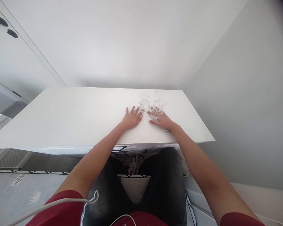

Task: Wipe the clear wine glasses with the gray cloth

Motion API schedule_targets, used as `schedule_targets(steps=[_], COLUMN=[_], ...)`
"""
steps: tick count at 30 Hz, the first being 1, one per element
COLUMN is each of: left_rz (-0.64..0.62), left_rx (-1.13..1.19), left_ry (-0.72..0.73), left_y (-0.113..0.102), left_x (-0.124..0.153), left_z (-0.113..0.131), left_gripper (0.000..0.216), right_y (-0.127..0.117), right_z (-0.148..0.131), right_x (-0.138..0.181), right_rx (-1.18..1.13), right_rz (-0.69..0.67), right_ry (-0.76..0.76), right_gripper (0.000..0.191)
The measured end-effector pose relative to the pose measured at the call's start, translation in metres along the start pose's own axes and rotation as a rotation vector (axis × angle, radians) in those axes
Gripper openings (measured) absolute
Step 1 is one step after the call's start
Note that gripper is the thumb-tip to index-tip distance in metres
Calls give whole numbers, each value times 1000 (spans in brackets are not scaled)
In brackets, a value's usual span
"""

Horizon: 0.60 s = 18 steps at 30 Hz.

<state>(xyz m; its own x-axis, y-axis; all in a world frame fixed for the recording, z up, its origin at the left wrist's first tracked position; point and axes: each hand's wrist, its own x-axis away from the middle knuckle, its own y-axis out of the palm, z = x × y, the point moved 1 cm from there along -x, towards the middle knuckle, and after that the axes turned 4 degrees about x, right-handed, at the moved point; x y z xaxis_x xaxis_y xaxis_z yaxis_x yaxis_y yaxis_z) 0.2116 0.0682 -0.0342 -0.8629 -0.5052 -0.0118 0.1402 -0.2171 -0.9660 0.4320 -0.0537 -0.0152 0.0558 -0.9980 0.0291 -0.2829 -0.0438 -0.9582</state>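
Observation:
Several small clear stemmed glasses stand in a cluster on the white table (pixel 85 116), towards its right side. My left hand (pixel 131 119) lies flat on the tabletop with its fingers spread, and its fingertips are beside the foot of the near-left glass (pixel 144 106). My right hand (pixel 163 123) rests on the table with thumb and fingers set round the stem and foot of the near-right glass (pixel 157 112), whose bowl hides part of the fingers. Three more glasses (pixel 158 94) stand just behind, untouched.
The table stands against a white wall, with a grey wall close on the right. A white cabinet with dark handles (pixel 4 26) is at far left. Under the table edge are my dark-trousered legs, a wire shelf (pixel 132 175) and white cables.

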Motion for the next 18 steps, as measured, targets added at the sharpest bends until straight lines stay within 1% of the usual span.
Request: schedule_targets(steps=[5, 8, 12, 18], left_rz=[21, 25, 20, 20], left_rx=[10, 11, 2, -56], left_ry=[0, -21, -37, -47], left_y=[0, -1, -4, -15], left_x=[22, 34, 53, 89], left_z=[6, 2, -14, -50], left_gripper=[63, 63, 61, 59], right_y=[7, 8, 10, 21], right_z=[-2, -10, -30, -74], right_x=[-16, -20, -20, -27], right_rx=[24, 35, 51, 47], right_rz=[-18, -23, -65, -103], right_ry=[1, -12, -74, -233], right_gripper=[74, 74, 75, 78])
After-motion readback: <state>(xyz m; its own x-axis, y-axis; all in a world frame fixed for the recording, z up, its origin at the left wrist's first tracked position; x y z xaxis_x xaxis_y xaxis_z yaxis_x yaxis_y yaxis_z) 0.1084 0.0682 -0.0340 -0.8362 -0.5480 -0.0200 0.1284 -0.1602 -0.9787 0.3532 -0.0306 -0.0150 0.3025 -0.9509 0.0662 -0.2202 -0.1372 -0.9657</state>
